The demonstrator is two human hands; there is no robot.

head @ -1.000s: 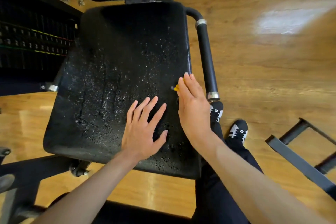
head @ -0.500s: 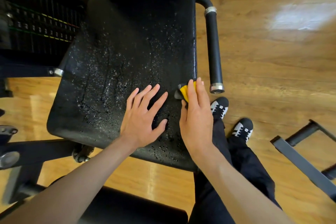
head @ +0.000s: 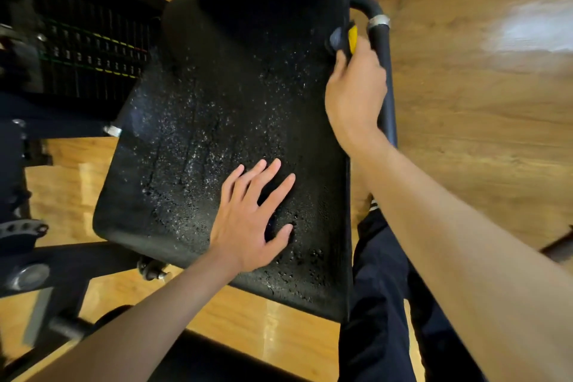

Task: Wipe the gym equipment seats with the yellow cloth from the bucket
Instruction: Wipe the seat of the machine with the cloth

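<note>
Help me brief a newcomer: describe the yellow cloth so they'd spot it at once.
Start at the big black seat, speckled with droplets. Follow its right edge to the far corner, beside the black handle bar, where the right hand grips the cloth. It is the only bright yellow thing there, a small strip poking out past the fingers.

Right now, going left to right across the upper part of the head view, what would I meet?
Weight stack → black seat pad → yellow cloth → black side handle → wooden floor.
</note>
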